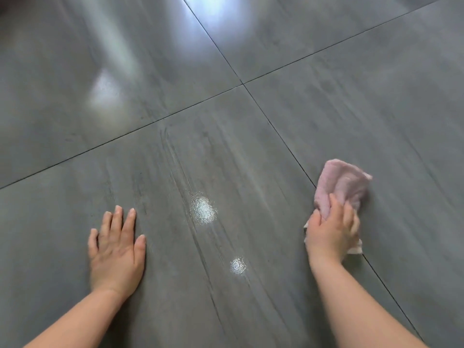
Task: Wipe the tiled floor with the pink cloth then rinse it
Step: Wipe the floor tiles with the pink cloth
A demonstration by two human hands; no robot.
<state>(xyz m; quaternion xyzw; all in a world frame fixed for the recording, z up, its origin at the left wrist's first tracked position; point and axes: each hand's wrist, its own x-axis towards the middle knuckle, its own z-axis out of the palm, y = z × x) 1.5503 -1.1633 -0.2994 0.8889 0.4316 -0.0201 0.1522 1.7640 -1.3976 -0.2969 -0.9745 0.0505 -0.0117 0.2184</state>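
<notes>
At the lower right of the frame the right hand (332,231) has its fingers curled over the bunched pink cloth (339,188), pressing it to the tiled floor (251,151) right on a dark grout line (288,144). At the lower left the left hand (116,243) lies flat with its fingers straight, palm down on the grey tile as a brace, holding nothing. Damp streaks and two bright wet spots (204,210) sit between the hands. I'd say the risk is that bracing palm sliding on the wet sheen, or the loosely bunched cloth slipping from under the fingers and leaving smears. There is no water for rinsing in sight.
</notes>
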